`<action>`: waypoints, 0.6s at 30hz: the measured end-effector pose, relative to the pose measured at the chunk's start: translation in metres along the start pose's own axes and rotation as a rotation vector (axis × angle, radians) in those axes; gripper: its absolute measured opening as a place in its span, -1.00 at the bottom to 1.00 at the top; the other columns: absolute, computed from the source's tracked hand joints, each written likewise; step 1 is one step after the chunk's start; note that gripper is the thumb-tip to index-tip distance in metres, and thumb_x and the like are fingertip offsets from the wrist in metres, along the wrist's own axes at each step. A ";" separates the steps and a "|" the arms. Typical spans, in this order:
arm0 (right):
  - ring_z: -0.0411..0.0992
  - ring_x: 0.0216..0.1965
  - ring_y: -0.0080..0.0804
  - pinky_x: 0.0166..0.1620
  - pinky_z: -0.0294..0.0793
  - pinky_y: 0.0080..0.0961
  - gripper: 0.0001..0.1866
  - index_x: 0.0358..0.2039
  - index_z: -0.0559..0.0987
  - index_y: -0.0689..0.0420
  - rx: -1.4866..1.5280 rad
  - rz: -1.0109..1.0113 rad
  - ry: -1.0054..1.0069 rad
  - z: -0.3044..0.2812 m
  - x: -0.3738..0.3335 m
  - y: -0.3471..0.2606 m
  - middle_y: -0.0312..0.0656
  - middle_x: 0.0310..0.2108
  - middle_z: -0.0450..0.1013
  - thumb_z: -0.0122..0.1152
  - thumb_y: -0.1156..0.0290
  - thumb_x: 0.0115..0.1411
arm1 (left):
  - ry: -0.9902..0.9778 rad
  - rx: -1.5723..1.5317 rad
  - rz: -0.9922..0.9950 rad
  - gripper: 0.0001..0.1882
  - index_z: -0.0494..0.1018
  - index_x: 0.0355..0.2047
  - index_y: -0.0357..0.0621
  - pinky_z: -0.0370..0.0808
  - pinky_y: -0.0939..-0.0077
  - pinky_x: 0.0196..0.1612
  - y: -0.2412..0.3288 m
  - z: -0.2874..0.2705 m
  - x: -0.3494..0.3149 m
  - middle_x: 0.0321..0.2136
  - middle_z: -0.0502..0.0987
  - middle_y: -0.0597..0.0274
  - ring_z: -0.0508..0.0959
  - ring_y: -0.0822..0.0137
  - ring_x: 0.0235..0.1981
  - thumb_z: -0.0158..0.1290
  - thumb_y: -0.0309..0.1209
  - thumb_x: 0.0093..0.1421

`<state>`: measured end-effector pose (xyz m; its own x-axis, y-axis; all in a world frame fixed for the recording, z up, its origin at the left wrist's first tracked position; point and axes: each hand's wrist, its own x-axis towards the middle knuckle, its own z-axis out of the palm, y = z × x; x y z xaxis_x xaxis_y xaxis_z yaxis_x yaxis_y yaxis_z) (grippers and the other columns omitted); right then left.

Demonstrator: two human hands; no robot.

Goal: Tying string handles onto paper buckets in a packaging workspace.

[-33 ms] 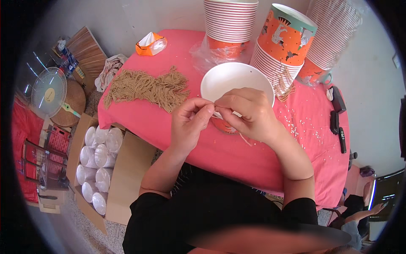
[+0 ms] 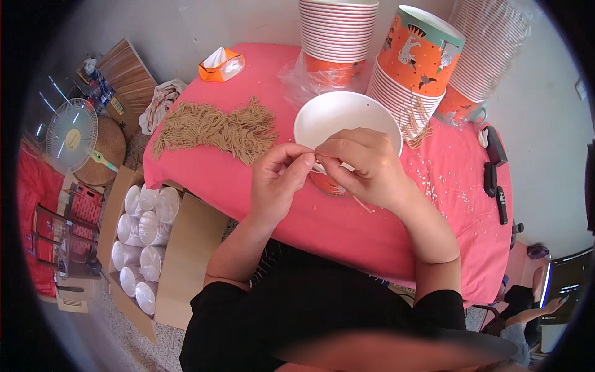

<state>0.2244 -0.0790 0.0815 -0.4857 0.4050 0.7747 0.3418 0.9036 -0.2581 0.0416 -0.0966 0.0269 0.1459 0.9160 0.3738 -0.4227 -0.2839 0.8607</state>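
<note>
Left hand [image 2: 279, 180] and right hand [image 2: 365, 162] meet fingertip-to-fingertip above a white bowl [image 2: 341, 111]; grip unclear. Tan strings [image 2: 214, 130] lie nearby.

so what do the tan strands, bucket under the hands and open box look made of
Tan strands: probably paper or fibre cord, matte, by their crinkled, dull lengths. Bucket: perhaps paperboard or plastic, smooth, its white inside evenly shaded. Open box: likely cardboard, matte, from its stiff brown panels.

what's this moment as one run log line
left hand: pinched; right hand: pinched, close to left; anything held: unclear; open bucket: partly hidden by hands; tan cord bundle: left of bucket, on pink cloth
</note>
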 end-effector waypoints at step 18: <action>0.49 -0.57 -0.20 -0.52 0.43 -0.36 -0.90 -0.45 0.55 0.17 0.035 0.074 0.071 -0.002 0.001 0.006 -0.15 -0.57 0.48 0.28 0.59 -0.03 | 0.008 0.082 0.004 -0.91 0.52 -0.28 -0.26 0.12 0.80 -0.58 0.012 -0.003 0.002 -0.55 0.42 0.50 0.24 0.74 -0.60 0.07 -0.50 0.27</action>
<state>0.2275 -0.0731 0.0813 -0.4017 0.4606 0.7915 0.3456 0.8766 -0.3348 0.0346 -0.0974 0.0367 0.1374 0.9167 0.3751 -0.3485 -0.3097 0.8847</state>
